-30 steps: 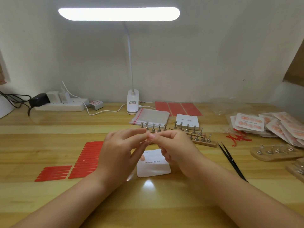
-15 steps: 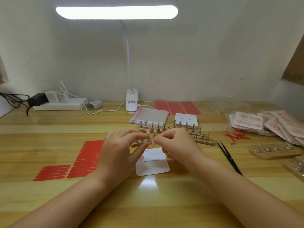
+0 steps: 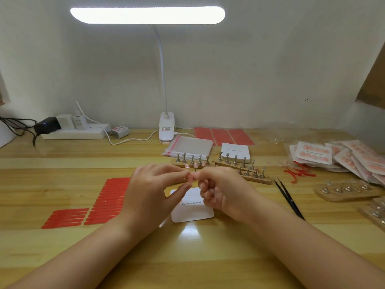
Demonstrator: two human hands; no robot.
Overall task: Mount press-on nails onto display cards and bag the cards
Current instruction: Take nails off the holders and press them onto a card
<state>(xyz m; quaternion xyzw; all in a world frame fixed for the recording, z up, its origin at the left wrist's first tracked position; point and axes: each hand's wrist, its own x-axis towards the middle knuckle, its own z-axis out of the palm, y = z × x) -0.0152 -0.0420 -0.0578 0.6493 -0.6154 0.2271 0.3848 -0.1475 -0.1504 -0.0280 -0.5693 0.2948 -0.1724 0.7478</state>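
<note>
My left hand [image 3: 152, 190] and my right hand [image 3: 223, 190] meet fingertip to fingertip above a white display card [image 3: 192, 207] printed "Handmade Nail". Between their tips they pinch a small pale pink press-on nail [image 3: 190, 177]. The card lies flat on the wooden desk, partly hidden by both hands. Just behind the hands stands a wooden holder [image 3: 192, 161] with metal stands, a few pink nails on them. A stack of clear bags [image 3: 189, 147] and a pile of blank cards [image 3: 235, 152] lie further back.
Red adhesive strips [image 3: 104, 203] lie at the left, black tweezers [image 3: 288, 198] at the right. Bagged finished cards [image 3: 337, 157] pile at the far right, with more wooden holders [image 3: 345, 189] below them. A lamp base [image 3: 166, 130] and power strip [image 3: 75, 132] sit along the wall.
My hands have stayed together over the card, dropping slightly. The fingertips keep working the small nail between them.
</note>
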